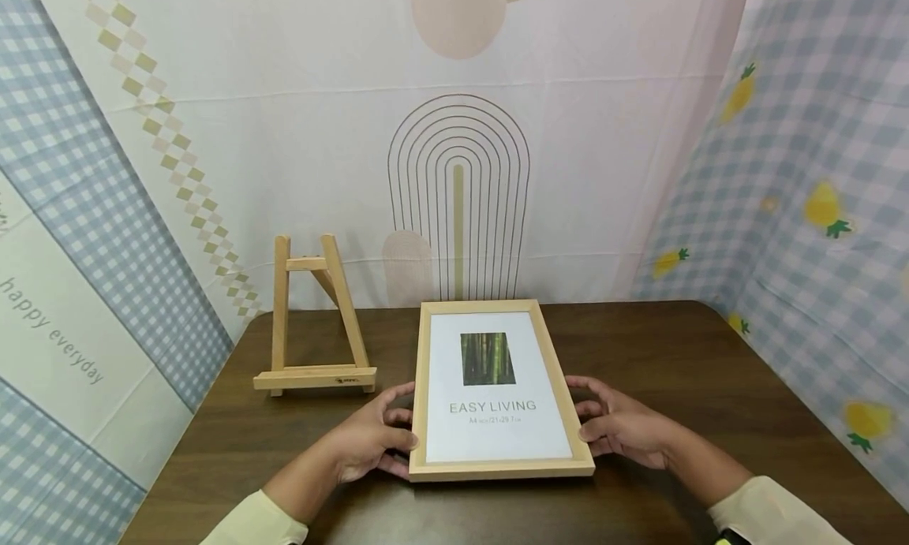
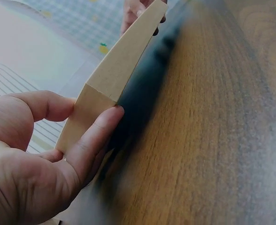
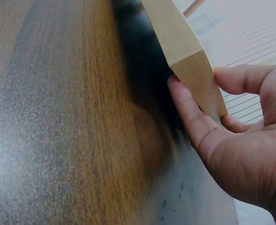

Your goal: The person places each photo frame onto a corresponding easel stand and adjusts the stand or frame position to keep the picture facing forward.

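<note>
A light wooden picture frame [image 1: 501, 474], holding a white sheet [image 1: 497, 442] with a small bamboo-forest photo [image 1: 488, 359] and the words EASY LIVING, lies face up between both hands. My left hand [image 1: 372, 437] grips its left side near the front corner. In the left wrist view the thumb [image 2: 51, 107] presses the upper edge and a finger [image 2: 100, 126] reaches under the frame. My right hand [image 1: 628, 428] holds the opposite side the same way. From the right wrist, a fingertip [image 3: 178, 86] shows below the frame's corner [image 3: 192, 70], above a dark shadow on the wood.
A small wooden easel [image 1: 316, 377] stands upright on the brown table [image 1: 653, 348], left of the frame. Behind the table hangs a white patterned cloth [image 1: 604, 174]. Blue checked cloths [image 1: 795, 237] close in the sides.
</note>
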The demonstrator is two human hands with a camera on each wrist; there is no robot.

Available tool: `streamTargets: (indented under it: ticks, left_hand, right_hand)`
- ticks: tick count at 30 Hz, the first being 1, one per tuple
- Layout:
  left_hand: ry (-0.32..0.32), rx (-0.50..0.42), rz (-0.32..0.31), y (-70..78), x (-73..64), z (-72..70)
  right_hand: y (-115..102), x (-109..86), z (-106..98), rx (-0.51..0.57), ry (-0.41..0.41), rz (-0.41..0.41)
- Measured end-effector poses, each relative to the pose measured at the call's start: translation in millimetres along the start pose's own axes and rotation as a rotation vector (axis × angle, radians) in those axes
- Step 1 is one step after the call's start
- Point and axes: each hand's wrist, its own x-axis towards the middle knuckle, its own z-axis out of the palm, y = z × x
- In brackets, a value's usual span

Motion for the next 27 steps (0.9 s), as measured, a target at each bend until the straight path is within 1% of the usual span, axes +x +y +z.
streamTargets:
  ticks: [10, 18, 27]
  left_hand:
    - [0.024, 0.024, 0.014, 2.9, 0.4, 1.3]
    - [0.055, 0.054, 0.046, 6.3, -1.9, 4.0]
    - [0.071, 0.075, 0.051, 4.6, -1.8, 4.4]
  right_hand:
    - [-3.0, 1.3, 1.7, -0.032, 0.027, -0.023]
    - [-4.1, 2.3, 5.0, -0.048, 0.04, -0.049]
    - [-2.7, 3.0, 6.4, -0.064, 0.057, -0.051]
